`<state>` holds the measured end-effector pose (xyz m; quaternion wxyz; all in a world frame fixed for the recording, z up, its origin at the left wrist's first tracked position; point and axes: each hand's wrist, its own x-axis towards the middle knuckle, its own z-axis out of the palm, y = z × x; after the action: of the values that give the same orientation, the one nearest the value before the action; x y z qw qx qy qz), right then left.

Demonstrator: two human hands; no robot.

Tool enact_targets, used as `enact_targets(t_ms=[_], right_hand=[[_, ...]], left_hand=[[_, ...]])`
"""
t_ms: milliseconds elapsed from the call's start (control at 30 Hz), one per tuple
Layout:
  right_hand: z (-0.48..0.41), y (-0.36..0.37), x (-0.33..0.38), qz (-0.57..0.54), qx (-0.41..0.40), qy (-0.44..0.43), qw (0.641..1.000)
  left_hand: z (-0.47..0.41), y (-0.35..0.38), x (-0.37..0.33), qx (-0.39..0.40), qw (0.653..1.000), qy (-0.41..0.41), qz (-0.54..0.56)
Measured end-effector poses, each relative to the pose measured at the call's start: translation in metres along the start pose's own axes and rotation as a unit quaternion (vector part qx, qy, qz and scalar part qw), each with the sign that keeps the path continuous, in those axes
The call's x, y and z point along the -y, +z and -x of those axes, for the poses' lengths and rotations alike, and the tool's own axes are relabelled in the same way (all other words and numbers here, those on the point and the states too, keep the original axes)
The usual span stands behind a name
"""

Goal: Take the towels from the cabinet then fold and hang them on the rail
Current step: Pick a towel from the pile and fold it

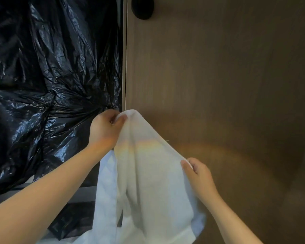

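Observation:
A white towel (144, 173) hangs in front of me, held up by both hands. My left hand (105, 131) pinches its top corner high up, close to the edge of the brown cabinet door (218, 76). My right hand (199, 178) grips the towel's right edge lower down, so the top edge slopes down to the right. The rest of the cloth drapes down in loose folds out of the bottom of the frame. No rail is in view.
Crumpled black plastic sheeting (48, 76) fills the open cabinet space on the left. A black round knob (142, 7) sits at the top of the brown door. A grey shelf edge (84, 194) runs behind my left forearm.

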<state>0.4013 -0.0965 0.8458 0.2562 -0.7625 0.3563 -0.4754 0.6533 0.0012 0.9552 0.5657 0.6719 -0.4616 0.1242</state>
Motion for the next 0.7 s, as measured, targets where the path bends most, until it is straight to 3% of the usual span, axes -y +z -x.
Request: enact_targets(t_ms=[167, 400, 567, 700], right_hand=[[-0.022, -0.028, 0.022, 0.062, -0.04, -0.088, 0.993], [-0.035, -0.045, 0.072, 0.151, 0.053, -0.179, 0.971], [-0.037, -0.046, 0.103, 0.139, 0.076, -0.225, 0.961], [-0.04, -0.052, 0.101, 0.152, 0.067, -0.205, 0.965]], left_hand=[[0.007, 0.0, 0.005, 0.054, 0.997, 0.024, -0.044], [0.044, 0.006, -0.025, 0.165, 0.967, 0.193, -0.03], [0.051, 0.02, -0.037, 0.236, 0.955, 0.172, 0.054], [0.042, 0.02, -0.033, 0.213, 0.965, 0.106, 0.11]])
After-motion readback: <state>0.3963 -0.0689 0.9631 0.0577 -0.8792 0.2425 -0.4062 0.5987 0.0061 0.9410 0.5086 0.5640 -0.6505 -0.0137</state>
